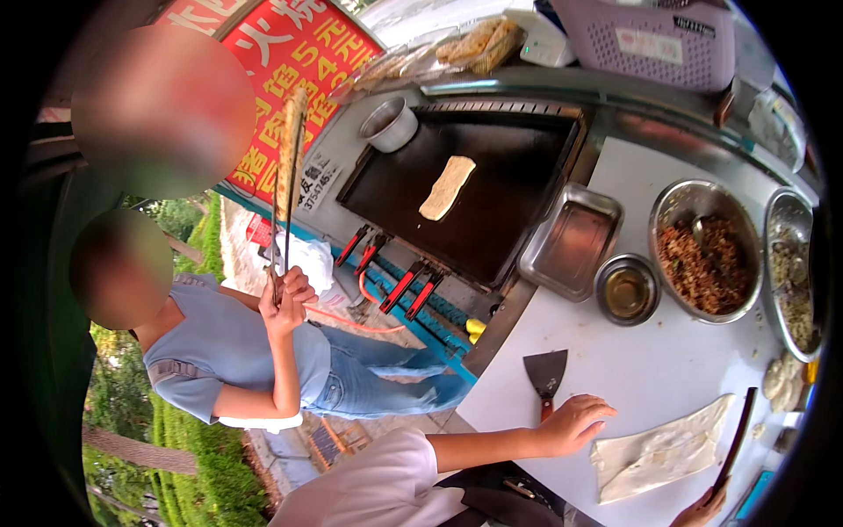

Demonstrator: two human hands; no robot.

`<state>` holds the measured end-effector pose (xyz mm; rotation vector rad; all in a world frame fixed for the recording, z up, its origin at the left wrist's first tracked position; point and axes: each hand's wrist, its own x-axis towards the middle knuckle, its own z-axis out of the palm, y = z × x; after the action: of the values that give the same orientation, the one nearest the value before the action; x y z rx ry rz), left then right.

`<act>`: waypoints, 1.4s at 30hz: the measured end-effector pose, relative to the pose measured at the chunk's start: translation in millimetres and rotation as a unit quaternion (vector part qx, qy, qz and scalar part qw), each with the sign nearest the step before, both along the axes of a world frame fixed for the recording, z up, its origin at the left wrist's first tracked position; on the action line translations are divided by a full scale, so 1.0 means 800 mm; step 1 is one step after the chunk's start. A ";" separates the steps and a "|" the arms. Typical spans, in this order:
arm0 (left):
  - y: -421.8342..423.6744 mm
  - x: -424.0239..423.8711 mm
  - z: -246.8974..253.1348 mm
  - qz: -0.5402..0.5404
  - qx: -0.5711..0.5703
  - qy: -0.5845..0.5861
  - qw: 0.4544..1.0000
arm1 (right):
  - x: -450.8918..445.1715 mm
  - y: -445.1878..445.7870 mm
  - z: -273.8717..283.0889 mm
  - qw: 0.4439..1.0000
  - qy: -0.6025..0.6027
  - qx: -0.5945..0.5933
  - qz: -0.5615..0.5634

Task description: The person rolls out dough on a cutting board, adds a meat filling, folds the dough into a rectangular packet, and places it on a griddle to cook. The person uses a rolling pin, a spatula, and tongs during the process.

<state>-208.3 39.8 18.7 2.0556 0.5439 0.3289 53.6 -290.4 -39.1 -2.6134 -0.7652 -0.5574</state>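
My left hand (574, 425) hovers over the white worktop (500, 395), fingers apart and nothing in them. Just beside it lies a metal scraper (546, 377), its wooden handle partly hidden by the hand. To the right of that hand a thin sheet of dough (685, 443) is spread flat, folded or wrinkled in the middle with a faint smear on it. My right hand (705, 508), partly cut off at the lower edge, grips a long dark stick (739, 438) slanting upward along the dough's right end.
A filled flatbread (448, 188) lies on the black griddle (507, 165). Nearby stand a steel tray (579, 237), an oil bowl (625, 293) and a bowl of meat filling (708, 250), with greenish filling (790, 290) at right. Across the griddle, another person (250, 356) holds long tongs (288, 244) gripping browned bread (290, 151).
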 end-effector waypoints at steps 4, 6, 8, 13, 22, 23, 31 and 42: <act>0.007 0.025 0.016 -0.033 0.034 -0.022 0.999 | -0.017 0.018 0.062 0.998 0.050 0.031 -0.034; 0.008 0.032 0.014 -0.046 0.062 -0.027 0.997 | -0.022 0.014 0.069 0.997 0.047 0.017 -0.062; 0.024 0.033 0.020 -0.031 0.005 -0.037 0.999 | -0.026 0.015 0.073 0.995 0.054 0.028 -0.074; 0.248 0.047 0.155 0.182 -0.095 -0.318 0.926 | -0.036 0.015 0.082 0.993 0.072 0.076 -0.060; 0.321 0.076 0.364 0.192 -0.068 -0.333 0.921 | -0.047 -0.026 0.023 0.984 0.098 0.147 -0.029; 0.298 0.093 0.327 0.140 -0.109 -0.299 0.938 | -0.051 -0.022 0.018 0.966 0.153 0.206 -0.036; 0.043 0.231 0.034 -0.140 -0.092 -0.043 0.985 | -0.045 0.009 0.055 0.975 0.147 0.067 -0.151; -0.065 0.290 -0.093 -0.250 0.348 0.042 0.903 | -0.061 0.105 0.000 0.983 0.160 -0.065 -0.067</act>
<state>24.1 -12.4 -55.7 2.8135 -0.1044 0.1270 4.6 -206.1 -39.2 -2.7929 -0.5419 -0.1168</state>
